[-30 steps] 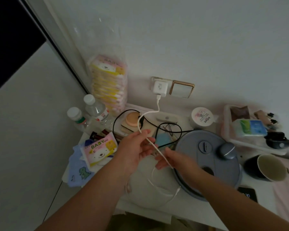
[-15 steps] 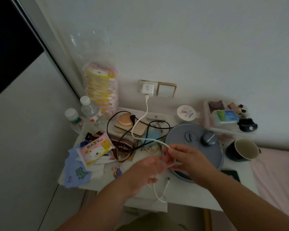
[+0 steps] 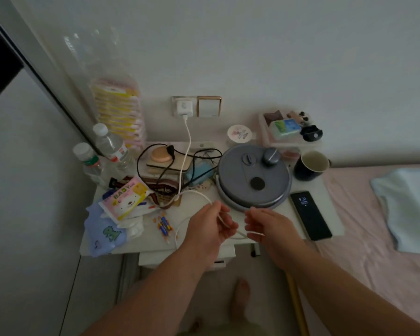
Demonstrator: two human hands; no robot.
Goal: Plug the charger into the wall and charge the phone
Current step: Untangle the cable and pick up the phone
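The white charger (image 3: 184,107) sits in the wall socket (image 3: 177,106) above the bench (image 3: 199,241), and its white cable (image 3: 187,141) hangs down from it, crosses the clutter at the back and comes forward to the person's hands. The left hand (image 3: 207,230) is closed around the cable, with the fingers curled on it, and a loose loop of cable lies on the bench just left of this hand. The right hand (image 3: 270,227) pinches the free end of the cable between the thumb and the fingers, very near the left hand. The plug tip itself is too small and blurred to make out.

The phone (image 3: 310,215) lies flat on the right part of the bench, near the right edge, with its screen lit and facing up. It is apart from both hands, and the cable does not reach it. Between the phone and the cluttered left side stands a round grey appliance (image 3: 254,177), and a dark mug (image 3: 310,164) stands behind the phone. On the left side there are two water bottles (image 3: 109,144) and a pack of baby wipes (image 3: 126,201). A pink bed (image 3: 374,251) is at the right of the bench.
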